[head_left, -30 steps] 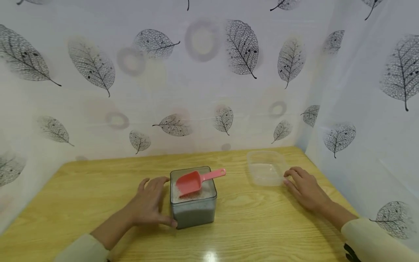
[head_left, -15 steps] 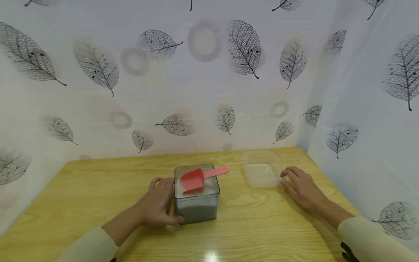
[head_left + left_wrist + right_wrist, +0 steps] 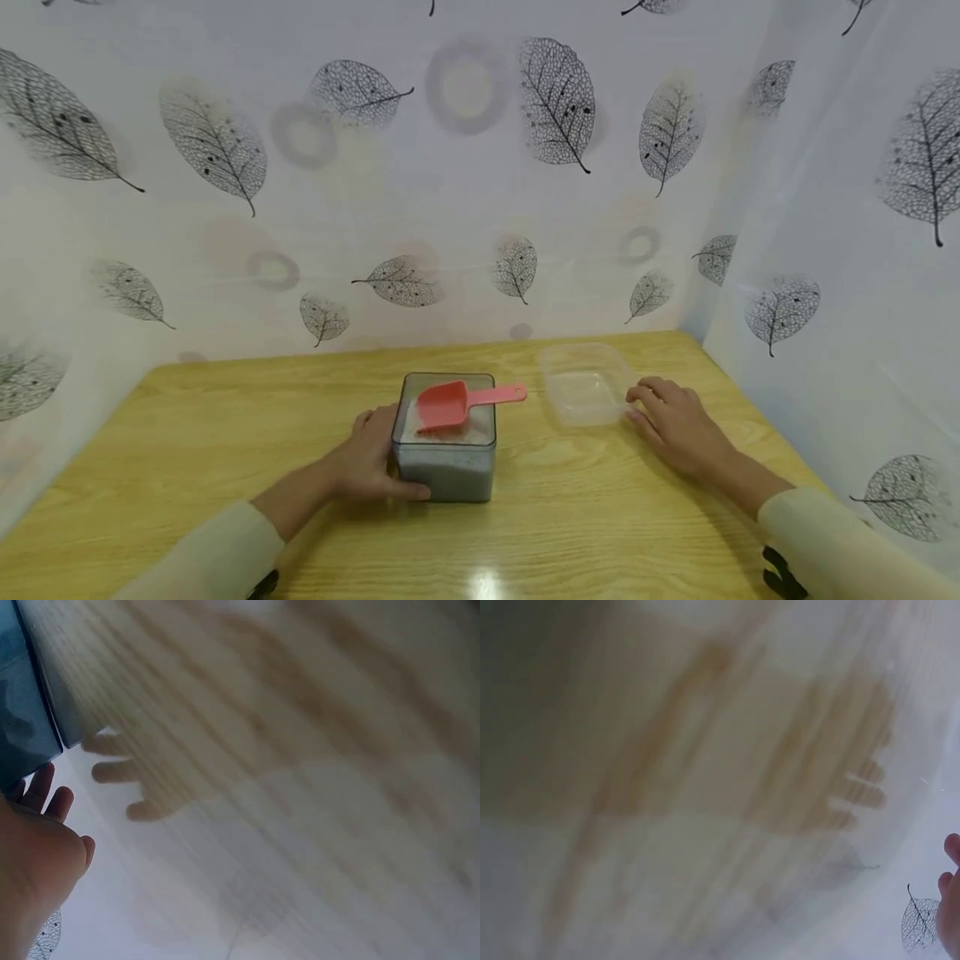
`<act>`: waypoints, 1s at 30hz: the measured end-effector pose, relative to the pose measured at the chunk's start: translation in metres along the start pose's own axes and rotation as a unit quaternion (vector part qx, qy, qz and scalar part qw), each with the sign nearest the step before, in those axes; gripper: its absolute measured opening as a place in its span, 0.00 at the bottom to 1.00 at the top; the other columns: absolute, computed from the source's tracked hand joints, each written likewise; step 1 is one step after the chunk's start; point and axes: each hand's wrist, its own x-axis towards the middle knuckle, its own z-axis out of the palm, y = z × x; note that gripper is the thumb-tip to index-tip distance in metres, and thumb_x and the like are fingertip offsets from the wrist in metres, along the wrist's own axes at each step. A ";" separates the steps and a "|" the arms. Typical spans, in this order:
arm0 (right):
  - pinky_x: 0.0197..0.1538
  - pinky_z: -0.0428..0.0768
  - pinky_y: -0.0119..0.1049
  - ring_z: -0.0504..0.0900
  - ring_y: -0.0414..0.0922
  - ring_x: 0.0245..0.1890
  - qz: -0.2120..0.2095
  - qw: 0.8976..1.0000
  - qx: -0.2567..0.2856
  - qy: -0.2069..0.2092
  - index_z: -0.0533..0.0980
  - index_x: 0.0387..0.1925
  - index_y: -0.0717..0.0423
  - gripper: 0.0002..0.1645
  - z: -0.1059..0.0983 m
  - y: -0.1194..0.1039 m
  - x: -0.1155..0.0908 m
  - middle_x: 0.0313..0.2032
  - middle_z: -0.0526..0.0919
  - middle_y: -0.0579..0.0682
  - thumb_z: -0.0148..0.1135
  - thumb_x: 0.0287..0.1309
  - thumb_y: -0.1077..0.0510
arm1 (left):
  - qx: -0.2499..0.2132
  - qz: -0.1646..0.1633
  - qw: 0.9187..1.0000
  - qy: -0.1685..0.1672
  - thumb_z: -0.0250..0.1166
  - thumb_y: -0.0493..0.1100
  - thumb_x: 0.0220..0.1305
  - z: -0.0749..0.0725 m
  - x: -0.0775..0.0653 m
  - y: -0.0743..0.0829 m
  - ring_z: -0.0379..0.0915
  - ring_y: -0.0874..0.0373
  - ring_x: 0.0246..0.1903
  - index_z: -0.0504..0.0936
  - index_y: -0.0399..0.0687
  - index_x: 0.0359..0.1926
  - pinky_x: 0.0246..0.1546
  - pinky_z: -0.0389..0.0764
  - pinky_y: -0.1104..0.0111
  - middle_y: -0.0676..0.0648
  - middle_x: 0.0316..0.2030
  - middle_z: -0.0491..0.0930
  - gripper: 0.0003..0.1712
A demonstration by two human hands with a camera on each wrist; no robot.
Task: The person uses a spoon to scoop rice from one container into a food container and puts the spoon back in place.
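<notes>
A square, grey see-through canister (image 3: 450,475) filled with white grains stands on the table in the head view. A pink scoop (image 3: 446,404) lies on the grains, its handle reaching past the right rim. My left hand (image 3: 367,458) grips the canister's left side, thumb across the lower front, the other fingertips hidden behind it. In the left wrist view this hand (image 3: 37,847) is beside the bluish canister wall (image 3: 26,705). My right hand (image 3: 678,425) is at the right side of a clear plastic tub (image 3: 588,408), fingers loosely bent against its edge.
The wood-grain table (image 3: 540,533) ends at the back against a white curtain (image 3: 450,192) printed with dark leaves. The curtain also runs along the right side. A light reflection shows at the table's front.
The canister has turned slightly, its front now squarer to me, as my left thumb moved farther across it. My right hand and the clear tub have shifted left, closer to the canister.
</notes>
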 end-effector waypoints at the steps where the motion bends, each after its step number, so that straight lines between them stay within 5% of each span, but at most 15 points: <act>1: 0.50 0.69 0.58 0.77 0.55 0.52 -0.003 1.000 -0.009 0.000 0.78 0.48 0.54 0.10 0.000 -0.001 0.001 0.50 0.78 0.54 0.61 0.67 0.56 | -0.003 -0.003 1.000 0.001 0.77 0.72 0.37 0.000 0.001 0.000 0.62 0.52 0.65 0.61 0.58 0.69 0.64 0.47 0.42 0.52 0.64 0.69 0.61; 11: 0.49 0.70 0.53 0.78 0.52 0.48 -0.030 0.999 -0.034 0.007 0.79 0.46 0.52 0.10 0.005 -0.013 0.004 0.47 0.78 0.53 0.63 0.65 0.54 | 0.025 -0.012 1.000 0.013 0.75 0.75 0.37 0.005 -0.002 0.002 0.61 0.50 0.64 0.62 0.53 0.70 0.67 0.49 0.40 0.49 0.64 0.69 0.63; 22: 0.48 0.66 0.49 0.75 0.47 0.44 -0.034 0.999 0.021 0.000 0.78 0.45 0.51 0.08 0.007 -0.022 0.005 0.43 0.77 0.50 0.63 0.66 0.55 | 0.123 -0.007 0.992 0.020 0.68 0.81 0.42 0.007 -0.005 0.004 0.63 0.48 0.62 0.61 0.46 0.69 0.66 0.52 0.39 0.45 0.61 0.70 0.64; 30: 0.52 0.70 0.55 0.73 0.43 0.40 -0.043 0.998 0.055 -0.004 0.78 0.46 0.52 0.08 0.006 -0.026 0.006 0.44 0.76 0.49 0.63 0.65 0.57 | 0.124 -0.014 0.992 0.016 0.68 0.81 0.41 0.007 -0.005 0.007 0.63 0.46 0.64 0.60 0.48 0.71 0.66 0.52 0.38 0.45 0.63 0.69 0.65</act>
